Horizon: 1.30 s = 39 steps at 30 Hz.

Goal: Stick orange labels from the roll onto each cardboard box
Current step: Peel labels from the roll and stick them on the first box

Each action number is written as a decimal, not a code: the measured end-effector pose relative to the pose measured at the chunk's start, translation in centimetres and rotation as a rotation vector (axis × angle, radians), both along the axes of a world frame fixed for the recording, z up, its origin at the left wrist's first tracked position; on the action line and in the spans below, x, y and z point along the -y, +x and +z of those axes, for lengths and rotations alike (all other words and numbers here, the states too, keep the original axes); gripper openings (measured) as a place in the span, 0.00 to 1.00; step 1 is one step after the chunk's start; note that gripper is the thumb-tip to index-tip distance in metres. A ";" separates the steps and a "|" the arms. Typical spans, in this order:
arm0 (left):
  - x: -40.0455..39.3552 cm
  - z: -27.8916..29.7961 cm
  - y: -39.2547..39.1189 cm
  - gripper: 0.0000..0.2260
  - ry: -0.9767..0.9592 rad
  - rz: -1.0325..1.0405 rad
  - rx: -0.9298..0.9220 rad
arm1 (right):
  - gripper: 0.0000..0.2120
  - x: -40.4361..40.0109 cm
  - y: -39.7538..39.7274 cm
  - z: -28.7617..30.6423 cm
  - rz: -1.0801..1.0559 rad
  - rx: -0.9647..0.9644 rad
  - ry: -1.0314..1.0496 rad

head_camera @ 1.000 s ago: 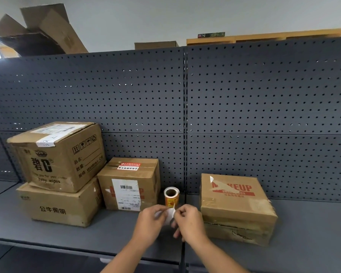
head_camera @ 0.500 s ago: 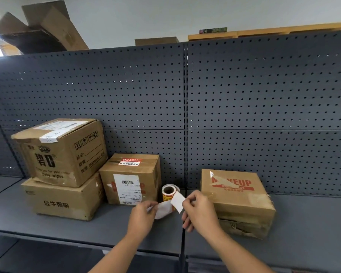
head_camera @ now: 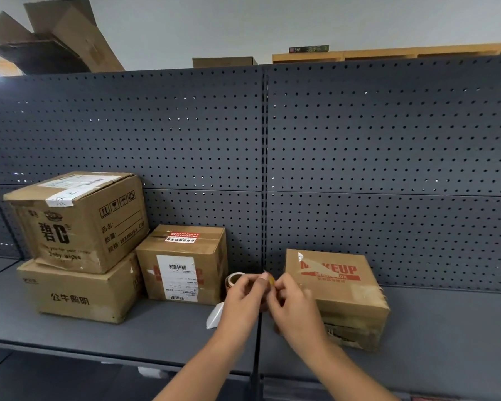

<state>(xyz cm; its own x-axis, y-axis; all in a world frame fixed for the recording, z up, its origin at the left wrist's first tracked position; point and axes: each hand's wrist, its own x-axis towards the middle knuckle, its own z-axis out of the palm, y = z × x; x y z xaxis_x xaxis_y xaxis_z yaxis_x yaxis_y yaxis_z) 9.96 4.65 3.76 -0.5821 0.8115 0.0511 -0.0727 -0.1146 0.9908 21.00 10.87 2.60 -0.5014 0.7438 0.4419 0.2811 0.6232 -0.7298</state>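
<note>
Both hands meet above shelf (head_camera: 156, 331), just left of MAKEUP box (head_camera: 339, 296). Left hand (head_camera: 243, 299) and right hand (head_camera: 294, 303) pinch orange label (head_camera: 271, 280) between fingers. Roll (head_camera: 232, 280) behind left hand; white backing (head_camera: 215, 315) hangs beneath.

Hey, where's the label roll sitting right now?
In the head view, the label roll stands on the grey shelf near the middle, between the barcode box and the MAKEUP box, partly hidden behind the left hand.

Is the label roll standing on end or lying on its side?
Cannot tell. The label roll sits on the shelf behind the left hand, mostly hidden and blurred.
</note>
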 end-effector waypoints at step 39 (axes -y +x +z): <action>-10.5 0.9 12.3 0.22 -0.089 -0.035 -0.578 | 0.09 -10.6 16.4 2.8 -0.260 -0.220 -0.192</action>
